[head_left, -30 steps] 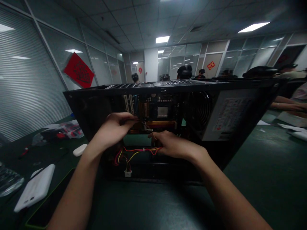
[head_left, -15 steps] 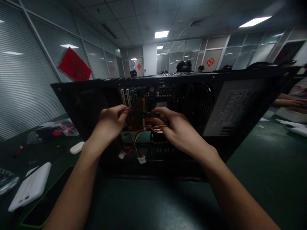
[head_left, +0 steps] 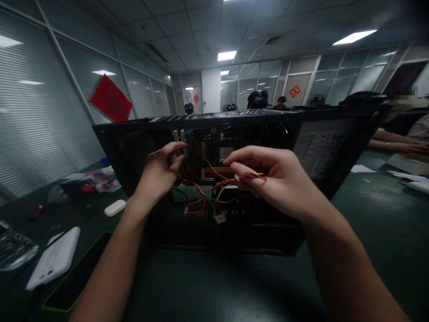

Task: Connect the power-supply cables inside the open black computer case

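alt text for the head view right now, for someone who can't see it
A person's left hand and right hand work at the open side of a black computer case on a green table. Red and yellow wires run against the right thumb; the left fingers are near the circuit board.

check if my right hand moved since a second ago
Yes, the right hand rose in view, from wholly below the silver square to partly level with it.
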The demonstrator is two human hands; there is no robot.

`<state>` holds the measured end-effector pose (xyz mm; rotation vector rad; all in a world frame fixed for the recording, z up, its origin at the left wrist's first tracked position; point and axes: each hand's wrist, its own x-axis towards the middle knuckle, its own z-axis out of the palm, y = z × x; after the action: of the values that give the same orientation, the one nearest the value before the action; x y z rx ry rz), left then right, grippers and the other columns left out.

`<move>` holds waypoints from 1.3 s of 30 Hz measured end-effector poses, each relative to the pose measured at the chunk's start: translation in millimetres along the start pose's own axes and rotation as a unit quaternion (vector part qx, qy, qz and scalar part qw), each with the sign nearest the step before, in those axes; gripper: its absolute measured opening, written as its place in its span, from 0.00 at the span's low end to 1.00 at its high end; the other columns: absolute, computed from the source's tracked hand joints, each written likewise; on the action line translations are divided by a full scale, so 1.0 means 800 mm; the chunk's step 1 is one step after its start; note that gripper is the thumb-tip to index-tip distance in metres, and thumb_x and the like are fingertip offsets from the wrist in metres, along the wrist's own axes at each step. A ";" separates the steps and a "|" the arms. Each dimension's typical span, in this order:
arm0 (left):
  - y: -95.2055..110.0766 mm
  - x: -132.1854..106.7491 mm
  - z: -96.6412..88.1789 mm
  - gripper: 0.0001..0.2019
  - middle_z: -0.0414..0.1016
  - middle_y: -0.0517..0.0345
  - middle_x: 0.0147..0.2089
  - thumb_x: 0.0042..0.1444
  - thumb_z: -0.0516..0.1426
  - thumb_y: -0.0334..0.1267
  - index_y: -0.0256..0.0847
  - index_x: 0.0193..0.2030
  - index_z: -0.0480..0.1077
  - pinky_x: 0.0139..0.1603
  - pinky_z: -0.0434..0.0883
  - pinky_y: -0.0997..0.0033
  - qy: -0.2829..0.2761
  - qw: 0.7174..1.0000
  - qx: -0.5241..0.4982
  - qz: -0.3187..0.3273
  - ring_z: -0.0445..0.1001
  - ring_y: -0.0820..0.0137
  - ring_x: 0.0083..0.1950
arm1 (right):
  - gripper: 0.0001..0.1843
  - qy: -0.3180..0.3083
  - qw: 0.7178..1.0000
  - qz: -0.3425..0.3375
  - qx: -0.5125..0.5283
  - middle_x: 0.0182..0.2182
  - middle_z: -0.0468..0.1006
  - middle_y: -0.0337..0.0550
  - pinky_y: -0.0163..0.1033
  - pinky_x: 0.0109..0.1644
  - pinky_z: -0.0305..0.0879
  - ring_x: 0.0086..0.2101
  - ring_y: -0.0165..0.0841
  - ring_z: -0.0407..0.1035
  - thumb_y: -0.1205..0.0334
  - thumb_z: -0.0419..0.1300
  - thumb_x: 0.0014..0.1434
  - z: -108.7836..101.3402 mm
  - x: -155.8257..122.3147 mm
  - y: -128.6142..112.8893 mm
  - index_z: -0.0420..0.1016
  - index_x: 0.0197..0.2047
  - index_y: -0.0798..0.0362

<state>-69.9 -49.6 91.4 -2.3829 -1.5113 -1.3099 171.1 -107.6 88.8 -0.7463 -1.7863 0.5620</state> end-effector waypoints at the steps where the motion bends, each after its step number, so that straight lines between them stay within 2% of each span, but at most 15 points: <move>1: -0.003 0.001 -0.001 0.18 0.81 0.49 0.50 0.62 0.54 0.37 0.39 0.58 0.73 0.53 0.74 0.64 0.006 1.000 0.018 0.004 0.79 0.61 0.49 | 0.10 -0.007 1.000 0.001 0.011 0.30 0.77 0.40 0.33 0.27 0.68 0.27 0.28 0.71 0.55 0.63 0.62 -0.007 -0.004 -0.007 0.81 0.42 0.51; 3: -0.008 0.002 -0.004 0.17 0.80 0.49 0.52 0.62 0.54 0.36 0.40 0.56 0.75 0.56 0.72 0.63 0.021 0.998 0.052 0.014 0.79 0.60 0.51 | 0.08 0.021 1.000 -0.001 0.019 0.28 0.76 0.38 0.30 0.23 0.63 0.23 0.26 0.68 0.58 0.63 0.61 -0.021 -0.011 -0.017 0.81 0.41 0.49; 7: -0.014 0.002 -0.007 0.18 0.81 0.51 0.51 0.61 0.53 0.36 0.43 0.54 0.76 0.53 0.73 0.63 0.018 0.996 0.089 0.014 0.80 0.58 0.49 | 0.07 0.134 0.990 -0.020 -0.025 0.25 0.76 0.36 0.29 0.20 0.57 0.20 0.24 0.64 0.63 0.66 0.57 -0.048 -0.020 -0.028 0.83 0.40 0.46; 11: -0.009 0.001 -0.012 0.17 0.82 0.52 0.49 0.61 0.53 0.38 0.43 0.54 0.77 0.51 0.74 0.65 0.038 0.997 0.066 0.016 0.80 0.60 0.48 | 0.14 0.212 0.974 -0.055 -0.056 0.32 0.81 0.39 0.32 0.22 0.61 0.27 0.29 0.73 0.72 0.65 0.53 -0.061 -0.022 -0.028 0.82 0.41 0.45; 13: -0.002 -0.002 -0.017 0.17 0.82 0.51 0.48 0.60 0.54 0.40 0.41 0.51 0.77 0.48 0.75 0.66 0.041 0.999 0.005 0.010 0.79 0.61 0.48 | 0.17 0.216 0.971 -0.070 -0.072 0.36 0.82 0.40 0.33 0.25 0.67 0.32 0.32 0.76 0.74 0.63 0.52 -0.065 -0.024 -0.028 0.82 0.41 0.44; 15: 0.008 -0.007 -0.026 0.17 0.81 0.51 0.44 0.58 0.55 0.43 0.40 0.51 0.77 0.41 0.76 0.68 0.013 0.996 -0.091 -0.001 0.78 0.63 0.42 | 0.17 0.129 0.984 -0.071 -0.099 0.38 0.83 0.41 0.36 0.31 0.72 0.35 0.34 0.77 0.72 0.62 0.54 -0.069 -0.029 -0.030 0.81 0.43 0.43; 17: 0.020 -0.015 -0.036 0.20 0.79 0.52 0.38 0.58 0.55 0.44 0.41 0.54 0.75 0.31 0.74 0.70 -0.017 0.981 -0.192 -0.016 0.76 0.68 0.32 | 0.15 -0.050 0.989 -0.038 -0.137 0.39 0.83 0.42 0.38 0.35 0.74 0.36 0.36 0.77 0.66 0.63 0.57 -0.071 -0.038 -0.036 0.81 0.47 0.42; 19: 0.033 -0.023 -0.046 0.22 0.77 0.54 0.35 0.59 0.54 0.46 0.44 0.58 0.72 0.26 0.73 0.71 -0.021 0.965 -0.259 -0.030 0.71 0.72 0.26 | 0.14 -0.234 0.957 0.009 -0.171 0.36 0.83 0.42 0.38 0.32 0.73 0.33 0.36 0.77 0.58 0.66 0.57 -0.068 -0.046 -0.043 0.82 0.47 0.41; 20: 0.039 -0.027 -0.049 0.22 0.77 0.53 0.37 0.59 0.53 0.46 0.46 0.59 0.72 0.26 0.73 0.70 -0.015 0.960 -0.277 -0.032 0.70 0.73 0.25 | 0.14 -0.296 0.937 0.028 -0.181 0.34 0.83 0.42 0.37 0.30 0.71 0.31 0.36 0.76 0.55 0.68 0.55 -0.064 -0.049 -0.048 0.83 0.46 0.42; 22: 0.048 -0.033 -0.054 0.23 0.77 0.51 0.43 0.59 0.53 0.48 0.48 0.60 0.71 0.31 0.76 0.66 -0.002 0.957 -0.288 -0.029 0.73 0.72 0.29 | 0.15 -0.358 0.915 0.044 -0.183 0.31 0.82 0.41 0.36 0.28 0.68 0.28 0.36 0.75 0.52 0.70 0.52 -0.054 -0.051 -0.055 0.83 0.44 0.42; 27: 0.059 -0.042 -0.047 0.24 0.76 0.49 0.54 0.55 0.58 0.48 0.52 0.60 0.69 0.44 0.79 0.58 0.013 0.960 -0.278 0.022 0.77 0.59 0.48 | 0.16 -0.381 0.914 0.013 -0.141 0.36 0.82 0.40 0.34 0.34 0.67 0.33 0.34 0.75 0.47 0.62 0.62 -0.025 -0.038 -0.052 0.81 0.48 0.45; 31: 0.066 -0.046 -0.032 0.20 0.76 0.52 0.55 0.53 0.61 0.41 0.50 0.54 0.71 0.50 0.79 0.55 0.014 0.941 -0.335 0.044 0.77 0.58 0.52 | 0.15 -0.299 0.939 -0.022 -0.167 0.36 0.81 0.42 0.35 0.37 0.64 0.35 0.33 0.74 0.52 0.56 0.68 0.009 -0.023 -0.027 0.77 0.50 0.50; 33: 0.069 -0.047 -0.023 0.17 0.76 0.53 0.54 0.52 0.63 0.37 0.47 0.49 0.73 0.53 0.79 0.55 0.010 0.918 -0.392 0.061 0.78 0.59 0.51 | 0.13 -0.262 0.948 -0.046 -0.177 0.33 0.79 0.41 0.35 0.36 0.62 0.33 0.32 0.72 0.54 0.58 0.67 0.030 -0.017 -0.015 0.77 0.48 0.52; 36: 0.070 -0.046 -0.012 0.14 0.76 0.54 0.54 0.52 0.64 0.32 0.43 0.46 0.73 0.55 0.78 0.57 -0.005 0.883 -0.459 0.099 0.78 0.62 0.50 | 0.10 -0.259 0.948 -0.071 -0.171 0.27 0.76 0.38 0.33 0.32 0.57 0.27 0.28 0.68 0.59 0.59 0.67 0.056 -0.008 -0.002 0.75 0.36 0.55; 39: 0.070 -0.046 -0.011 0.16 0.74 0.53 0.56 0.55 0.62 0.30 0.43 0.51 0.73 0.59 0.76 0.58 -0.018 0.882 -0.454 0.126 0.78 0.62 0.53 | 0.13 -0.231 0.956 -0.084 -0.160 0.28 0.76 0.40 0.34 0.35 0.59 0.29 0.28 0.68 0.64 0.56 0.68 0.062 -0.004 0.004 0.74 0.31 0.55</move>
<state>-39.5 -109.5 94.2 -2.9279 -0.5503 -2.2455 125.6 -108.7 68.3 -0.7066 -2.3914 0.3515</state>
